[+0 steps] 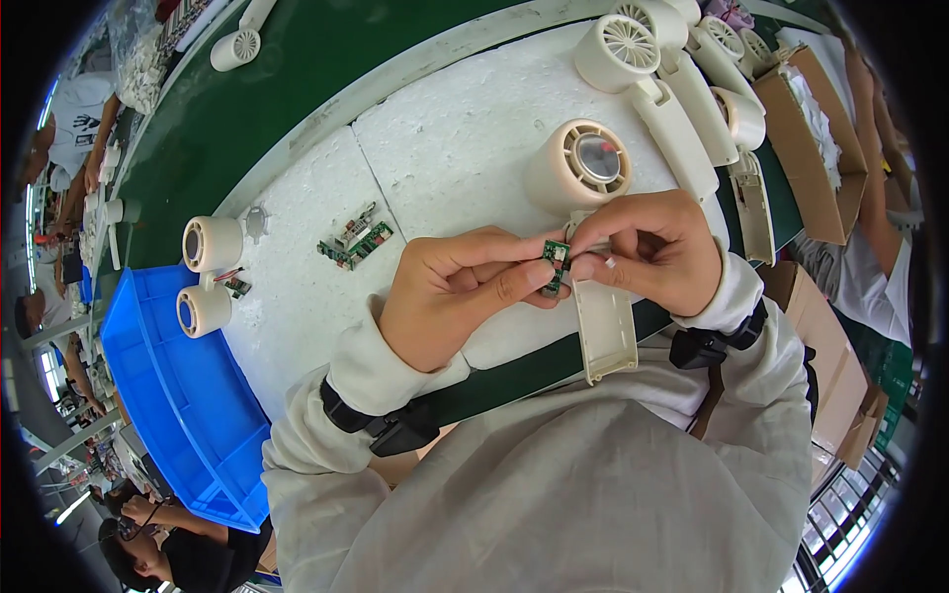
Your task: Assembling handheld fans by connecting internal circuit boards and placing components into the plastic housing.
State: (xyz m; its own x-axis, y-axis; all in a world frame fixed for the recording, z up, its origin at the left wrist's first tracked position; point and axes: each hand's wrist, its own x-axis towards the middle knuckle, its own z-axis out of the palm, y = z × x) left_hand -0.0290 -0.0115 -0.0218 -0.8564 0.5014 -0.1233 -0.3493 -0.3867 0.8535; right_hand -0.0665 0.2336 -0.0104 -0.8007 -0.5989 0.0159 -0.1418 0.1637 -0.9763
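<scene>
My left hand point(445, 292) pinches a small green circuit board point(556, 265) between thumb and fingers. Closed fingertips of my right hand point(657, 252) meet the board's right edge, and a small white connector point(610, 263) shows between them. Just beyond my hands is a cream fan housing point(563, 168) with a round silver disc in its grille. Its open handle shell point(606, 331) extends below my right hand, over the table's near edge. The joint between housing and handle is mostly hidden by my hands.
More circuit boards point(358, 244) lie in a cluster on the white foam sheet point(445, 128). Two fan heads point(211, 244) stand at left beside a blue bin point(188, 395). Several cream fans point(618, 54) crowd the far right, near a cardboard box point(816, 148). Other people work around the table.
</scene>
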